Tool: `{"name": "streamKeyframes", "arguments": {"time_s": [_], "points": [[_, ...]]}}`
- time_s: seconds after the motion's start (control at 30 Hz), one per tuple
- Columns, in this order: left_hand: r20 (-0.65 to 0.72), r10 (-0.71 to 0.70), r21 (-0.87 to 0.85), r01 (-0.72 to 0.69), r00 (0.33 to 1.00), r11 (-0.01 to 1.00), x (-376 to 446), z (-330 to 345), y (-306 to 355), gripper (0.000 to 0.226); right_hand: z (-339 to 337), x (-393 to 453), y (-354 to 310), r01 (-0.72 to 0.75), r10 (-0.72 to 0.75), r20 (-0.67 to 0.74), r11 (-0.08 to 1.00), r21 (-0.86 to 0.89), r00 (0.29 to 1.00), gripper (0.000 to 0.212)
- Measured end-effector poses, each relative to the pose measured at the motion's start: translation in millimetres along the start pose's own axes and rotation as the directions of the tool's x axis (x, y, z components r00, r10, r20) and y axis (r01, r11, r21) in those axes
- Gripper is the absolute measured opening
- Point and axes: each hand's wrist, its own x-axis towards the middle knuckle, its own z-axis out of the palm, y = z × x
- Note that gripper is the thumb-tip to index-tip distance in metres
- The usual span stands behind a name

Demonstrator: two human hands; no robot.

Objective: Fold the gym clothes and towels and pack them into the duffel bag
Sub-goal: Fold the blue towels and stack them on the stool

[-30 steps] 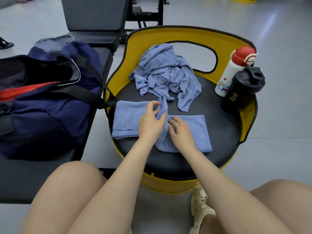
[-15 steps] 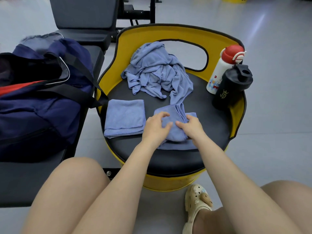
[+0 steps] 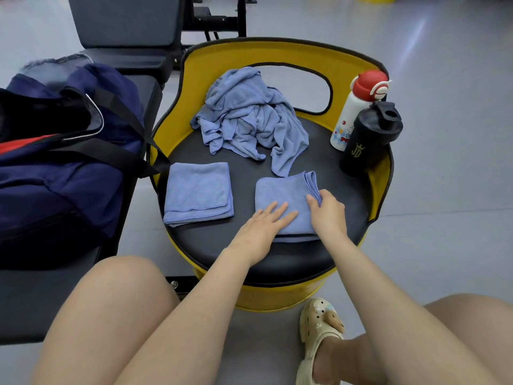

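On a round stool, a flat left hand (image 3: 266, 226) presses a folded blue towel (image 3: 283, 201) while the right hand (image 3: 327, 212) pinches its edge; packing into the duffel bag (image 3: 63, 162) likely follows.

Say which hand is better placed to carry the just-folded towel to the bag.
Probably the right hand: its grip already pinches the folded towel at its right edge. The left hand lies flat on it, though nearer the bag.

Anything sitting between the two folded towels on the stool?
No. In the head view, only bare black seat separates the left folded towel from the right folded towel, which both hands are on.
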Motion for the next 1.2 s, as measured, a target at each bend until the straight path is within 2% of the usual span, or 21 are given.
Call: {"name": "streamKeyframes", "arguments": {"time_s": [0.17, 0.37, 0.5, 0.57, 0.63, 0.67, 0.73, 0.83, 0.9, 1.03, 1.2], "points": [[0.065, 0.019, 0.046, -0.022, 0.998, 0.999, 2.7, 5.5, 3.5, 0.094, 3.0, -0.9, 10.9, -0.023, 0.023, -0.002, 0.988, -0.152, 1.000, 0.026], [0.035, -0.033, 0.020, 0.033, 0.999, 0.999, 4.5, 8.4, 6.7, 0.090, 4.3, 5.6, 10.5, 0.054, -0.059, -0.012, 0.963, -0.263, 0.998, 0.029], [0.030, -0.075, -0.122, 0.078, 0.997, 0.989, 4.5, 7.2, 6.7, 0.065, 5.4, 7.0, 13.8, 0.091, -0.101, -0.023, 0.957, -0.275, 0.995, 0.037], [-0.020, -0.095, -0.220, 0.088, 0.995, 0.972, 3.8, 6.2, 8.1, 0.055, 3.9, 7.4, 13.5, 0.163, -0.201, -0.073, 0.922, -0.350, 0.977, 0.044], [-0.132, -0.168, -0.308, 0.121, 0.977, 0.944, 6.5, 7.3, 8.5, 0.050, 2.8, 7.6, 12.8, 0.279, -0.366, -0.134, 0.860, -0.428, 0.921, 0.042], [-0.172, -0.224, -0.342, 0.155, 0.959, 0.927, 9.8, 7.6, 8.2, 0.050, 3.3, 9.2, 12.5, 0.337, -0.425, -0.125, 0.837, -0.431, 0.896, 0.041], [-0.193, -0.297, -0.326, 0.224, 0.935, 0.918, 18.1, 7.3, 6.2, 0.050, 5.6, 11.3, 10.6, 0.445, -0.487, 0.001, 0.795, -0.412, 0.873, 0.041], [-0.155, -0.276, -0.161, 0.252, 0.949, 0.954, 28.6, 9.1, 4.2, 0.052, 12.7, 10.3, 16.4, 0.514, -0.440, 0.267, 0.747, -0.422, 0.857, 0.049], [-0.117, -0.264, -0.094, 0.254, 0.958, 0.963, 30.8, 13.1, 2.1, 0.055, 14.6, 11.2, 23.7, 0.494, -0.362, 0.354, 0.753, -0.434, 0.862, 0.053], [-0.078, -0.338, -0.198, 0.318, 0.938, 0.927, 28.3, 22.5, -1.4, 0.061, 14.1, 14.6, 29.6, 0.380, -0.238, 0.358, 0.833, -0.403, 0.903, 0.056], [-0.050, -0.460, -0.408, 0.403, 0.886, 0.819, 29.0, 20.7, 2.7, 0.058, 16.7, 11.6, 24.5, 0.337, -0.205, 0.355, 0.867, -0.367, 0.912, 0.055]]}}
